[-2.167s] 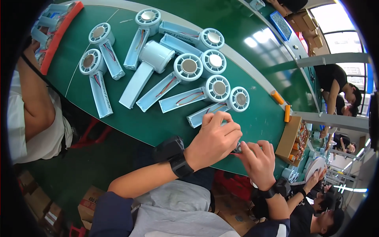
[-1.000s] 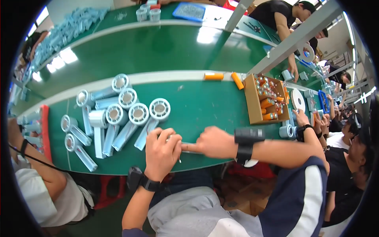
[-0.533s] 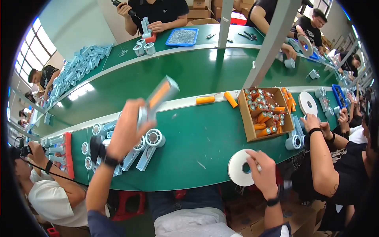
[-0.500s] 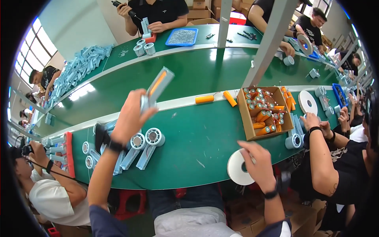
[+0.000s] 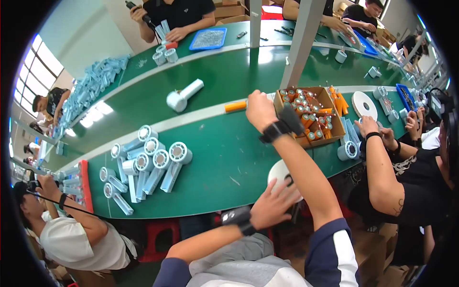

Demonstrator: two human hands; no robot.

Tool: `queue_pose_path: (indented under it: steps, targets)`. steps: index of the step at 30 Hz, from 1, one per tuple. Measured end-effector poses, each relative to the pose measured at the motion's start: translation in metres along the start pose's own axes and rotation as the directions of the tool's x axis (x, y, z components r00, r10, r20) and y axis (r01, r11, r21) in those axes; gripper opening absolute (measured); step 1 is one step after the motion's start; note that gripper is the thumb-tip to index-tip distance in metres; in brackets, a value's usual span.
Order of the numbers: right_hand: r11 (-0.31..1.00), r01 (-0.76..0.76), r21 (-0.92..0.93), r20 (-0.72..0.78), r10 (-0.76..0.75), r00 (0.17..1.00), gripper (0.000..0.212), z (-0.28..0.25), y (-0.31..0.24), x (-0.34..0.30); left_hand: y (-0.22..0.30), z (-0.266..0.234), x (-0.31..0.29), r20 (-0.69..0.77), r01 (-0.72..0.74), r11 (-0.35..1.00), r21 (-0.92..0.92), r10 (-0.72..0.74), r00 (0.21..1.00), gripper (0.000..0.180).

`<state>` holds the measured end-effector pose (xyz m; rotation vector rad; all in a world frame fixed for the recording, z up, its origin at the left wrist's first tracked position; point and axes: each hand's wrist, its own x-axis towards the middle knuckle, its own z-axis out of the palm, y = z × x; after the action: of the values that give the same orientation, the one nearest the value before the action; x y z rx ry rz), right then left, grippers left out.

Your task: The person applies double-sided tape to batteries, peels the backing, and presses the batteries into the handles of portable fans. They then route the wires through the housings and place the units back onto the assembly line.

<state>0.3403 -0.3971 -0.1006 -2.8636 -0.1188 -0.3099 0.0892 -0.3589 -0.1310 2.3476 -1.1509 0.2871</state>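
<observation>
My right hand [image 5: 262,111] reaches across to the far edge of the green table. Its fingers look closed, but what they hold is hidden behind them. Right beside it lies an orange cylindrical battery [image 5: 235,106]. A cardboard box [image 5: 299,137] of orange battery cells with red wires stands just to its right. My left hand [image 5: 275,204] has its fingers spread, crossing below my right forearm and partly covering a white roll [image 5: 278,171] at the table's near edge. A light-blue housing with round head and handle [image 5: 178,101] lies on the green belt.
Several light-blue round-headed housings [image 5: 161,159] lie in a cluster on the left. A red rack [image 5: 85,189] stands beyond them. A grey post [image 5: 300,45] rises behind the box. People sit close on both sides, the right one beside another white roll [image 5: 364,106].
My left hand has let go of the light-blue housing, now on the belt, and come back near the white roll. My right hand has moved from that roll to the far edge batteries.
</observation>
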Motion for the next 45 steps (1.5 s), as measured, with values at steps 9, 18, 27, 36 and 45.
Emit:
queue_pose_path:
  steps: [9,18,27,36,45]
  targets:
    - [-0.042,-0.309,0.95,0.311,0.077,0.947,0.026,-0.126,0.115,-0.27,-0.031,-0.044,-0.056,0.06,0.226,0.973,0.044,-0.228,0.972,0.08]
    - [0.693,-0.085,0.715,0.301,-0.196,0.933,0.015,-0.086,-0.001,-0.299,-0.05,-0.098,-0.142,-0.346,0.387,0.922,0.002,-0.363,0.865,0.085]
    - [0.172,-0.442,0.88,0.472,-0.227,0.852,0.013,-0.063,-0.005,-0.317,-0.044,-0.109,-0.171,-0.582,0.478,0.791,-0.382,-0.607,0.541,0.097]
    - [0.772,0.45,0.449,-0.283,-0.354,0.891,0.023,0.0,0.034,-0.187,-0.038,-0.089,-0.189,-0.573,0.379,0.794,-0.476,-0.607,0.551,0.096]
    - [0.395,-0.172,0.902,0.172,0.034,0.984,0.016,-0.03,0.085,-0.199,-0.036,-0.081,-0.203,-0.502,0.364,0.738,-0.568,-0.662,0.557,0.1]
